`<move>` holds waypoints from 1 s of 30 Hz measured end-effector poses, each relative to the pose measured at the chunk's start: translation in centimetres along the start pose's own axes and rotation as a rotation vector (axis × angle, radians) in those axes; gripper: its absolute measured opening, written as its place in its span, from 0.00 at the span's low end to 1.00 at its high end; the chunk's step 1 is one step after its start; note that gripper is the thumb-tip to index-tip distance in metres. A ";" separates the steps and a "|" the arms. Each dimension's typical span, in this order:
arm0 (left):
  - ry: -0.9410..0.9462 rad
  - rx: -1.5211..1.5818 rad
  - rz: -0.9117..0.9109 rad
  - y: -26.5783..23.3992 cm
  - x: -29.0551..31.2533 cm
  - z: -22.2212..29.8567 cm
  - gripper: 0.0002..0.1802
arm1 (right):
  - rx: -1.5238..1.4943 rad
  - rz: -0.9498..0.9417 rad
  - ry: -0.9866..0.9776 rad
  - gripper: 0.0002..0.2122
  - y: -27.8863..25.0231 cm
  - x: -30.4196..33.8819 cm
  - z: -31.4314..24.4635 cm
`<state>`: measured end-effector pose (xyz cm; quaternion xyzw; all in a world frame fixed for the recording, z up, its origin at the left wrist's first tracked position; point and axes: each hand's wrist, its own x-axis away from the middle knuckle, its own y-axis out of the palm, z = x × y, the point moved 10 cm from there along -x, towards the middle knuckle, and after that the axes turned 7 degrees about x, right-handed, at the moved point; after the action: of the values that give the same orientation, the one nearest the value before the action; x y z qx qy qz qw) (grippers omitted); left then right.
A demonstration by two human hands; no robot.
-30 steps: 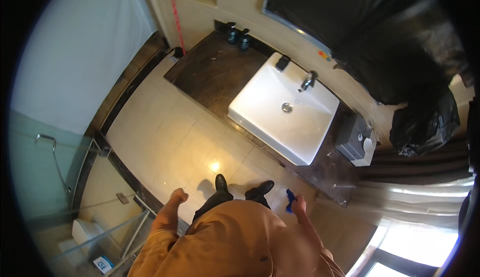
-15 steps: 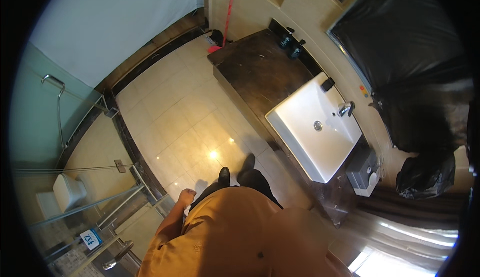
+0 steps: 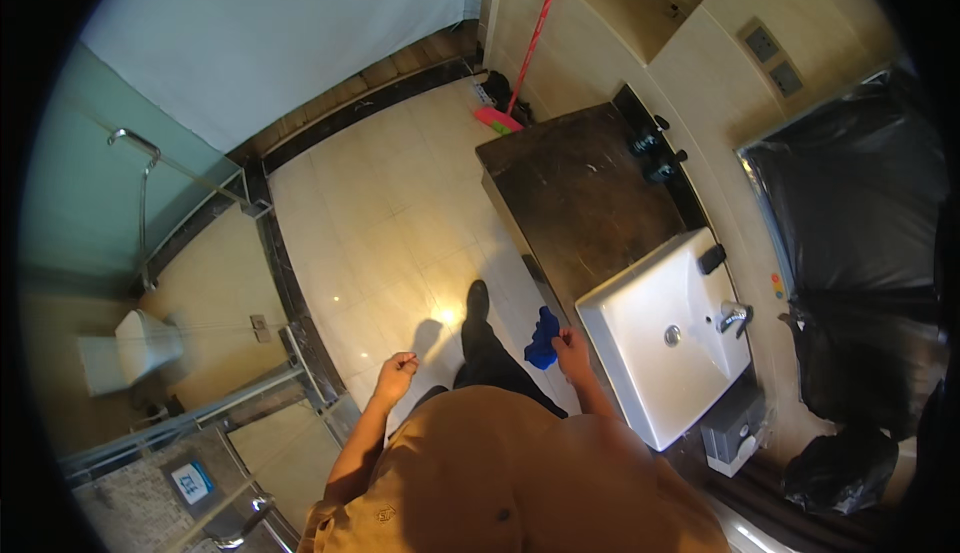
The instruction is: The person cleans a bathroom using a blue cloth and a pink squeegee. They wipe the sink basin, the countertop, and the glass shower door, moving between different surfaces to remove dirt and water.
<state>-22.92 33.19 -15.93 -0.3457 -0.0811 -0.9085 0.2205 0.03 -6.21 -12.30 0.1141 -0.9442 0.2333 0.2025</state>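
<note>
A crumpled blue cloth [image 3: 541, 340] hangs from my right hand [image 3: 573, 355], whose fingers are closed on its edge. This hand is beside the near left side of the white washbasin [image 3: 632, 373], above the floor. On the other side of my body, my left hand [image 3: 396, 377] is out in front at about waist height with its fingers curled together. Whatever it may hold is too small to make out. The basin sits on a dark stone counter [image 3: 585, 203] and has a chrome tap [image 3: 735, 315].
Two dark pump bottles [image 3: 660, 165] stand at the counter's back. A grey box [image 3: 732, 431] is beside the basin. Black plastic sheeting [image 3: 860, 223] covers part of the wall. A pink broom [image 3: 500, 119] leans past the counter. Glass partitions and a white toilet [image 3: 145, 341] are at left.
My right hand has come into view with the blue cloth. The left hand has risen forward from beside my hip. The view has shifted, and my legs are mid-step.
</note>
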 end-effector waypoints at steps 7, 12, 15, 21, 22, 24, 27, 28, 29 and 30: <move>-0.041 -0.080 0.067 -4.7 -5.5 0.1 0.17 | -0.499 -0.136 0.205 0.03 3.6 -10.8 -11.9; -0.208 -0.282 0.225 -10.8 -6.0 0.7 0.16 | -0.174 0.211 0.036 0.15 -0.5 -19.0 -13.4; -0.226 -0.082 0.299 -12.4 -5.8 0.7 0.16 | 0.393 0.351 -0.240 0.22 -0.9 -22.1 -15.7; -0.159 -0.689 0.143 -16.6 -9.3 -3.3 0.23 | 0.930 0.055 -0.136 0.34 8.4 -23.4 -16.8; -0.166 -0.679 0.147 -17.4 -10.4 -4.1 0.23 | 0.945 0.075 -0.088 0.37 9.2 -22.8 -17.3; -0.167 -0.520 0.048 -18.7 -13.2 -4.6 0.25 | 0.970 0.104 0.004 0.40 9.9 -22.3 -18.0; 0.049 -0.525 0.068 -21.2 -19.2 0.2 0.22 | 1.018 0.128 0.112 0.42 10.4 -22.0 -18.6; 0.168 -0.615 0.105 -22.0 -21.0 3.1 0.21 | 1.021 0.131 0.157 0.42 10.7 -22.1 -18.7; 0.278 -0.775 0.042 -22.1 -22.8 5.7 0.19 | 1.024 0.129 0.203 0.42 10.9 -22.4 -18.8; 0.383 -0.935 -0.027 -22.2 -24.6 8.4 0.18 | 1.006 0.148 0.258 0.42 10.8 -22.9 -18.5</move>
<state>-11.77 63.94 -25.83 -0.2335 0.3721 -0.8974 0.0414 23.21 14.96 -11.55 0.1007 -0.6884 0.6836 0.2204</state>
